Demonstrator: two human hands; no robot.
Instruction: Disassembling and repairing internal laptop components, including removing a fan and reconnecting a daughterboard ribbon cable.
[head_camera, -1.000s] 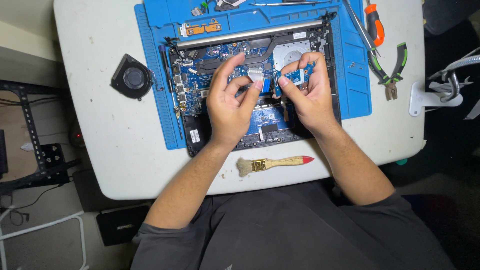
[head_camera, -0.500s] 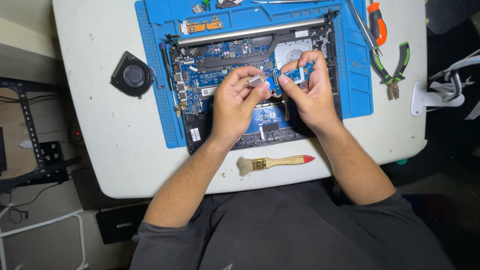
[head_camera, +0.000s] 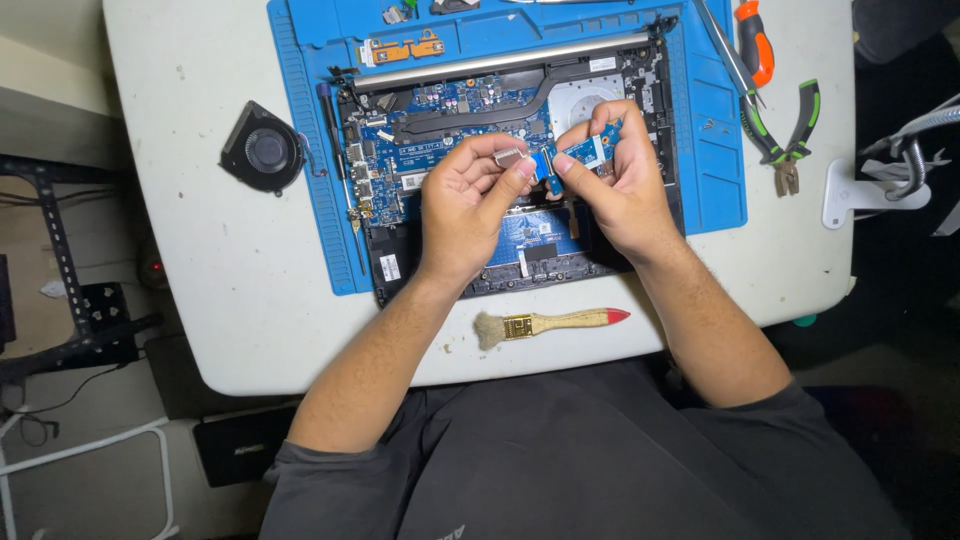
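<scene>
An opened laptop (head_camera: 450, 120) with its blue circuit board bared lies on a blue work mat (head_camera: 710, 190). My right hand (head_camera: 620, 190) holds a small blue circuit board (head_camera: 585, 150) above the laptop. My left hand (head_camera: 470, 210) pinches a flat ribbon cable (head_camera: 510, 157) that meets the small board's left end. Both hands hover over the laptop's middle and hide part of it.
A loose black fan (head_camera: 262, 150) lies on the white table (head_camera: 240, 290) left of the mat. A wooden brush with a red tip (head_camera: 545, 323) sits at the near edge. Green-handled pliers (head_camera: 790, 130) and an orange-handled tool (head_camera: 752, 40) lie at right. A grey clamp arm (head_camera: 890, 165) stands far right.
Both hands have lifted from the laptop's inside and drawn together, and the small blue board with its ribbon cable has come up with them.
</scene>
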